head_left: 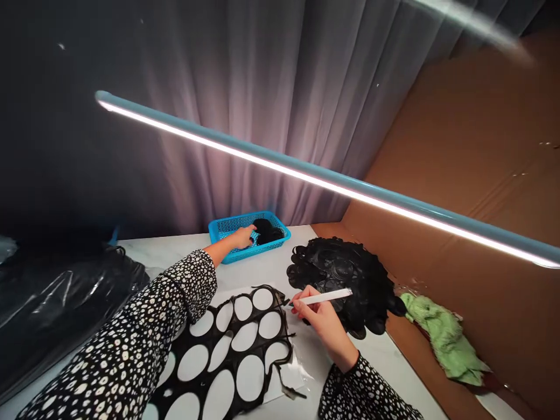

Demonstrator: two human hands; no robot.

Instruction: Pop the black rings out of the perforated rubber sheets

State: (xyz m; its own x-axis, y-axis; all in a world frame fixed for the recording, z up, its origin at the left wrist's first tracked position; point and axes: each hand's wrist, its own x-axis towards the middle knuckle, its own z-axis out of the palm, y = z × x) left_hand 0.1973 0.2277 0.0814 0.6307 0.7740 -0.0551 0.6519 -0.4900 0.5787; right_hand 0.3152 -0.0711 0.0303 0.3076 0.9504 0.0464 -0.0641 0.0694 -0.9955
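The holed black sheet [259, 349] lies along the desk's [271, 266] near edge; my right hand [322, 322] pinches a white pen [329, 296] (light pressure suits); my left hand [243, 238], grip unclear, is in the far-edge basket [245, 254].

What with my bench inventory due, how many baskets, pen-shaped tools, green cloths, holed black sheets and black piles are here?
Blue basket: 1
White pen-shaped tool, in the right hand: 1
Green cloth: 1
Holed black sheet: 1
Black piles: 2, a small pile in the basket by the left hand, a large pile on the table
Total: 6
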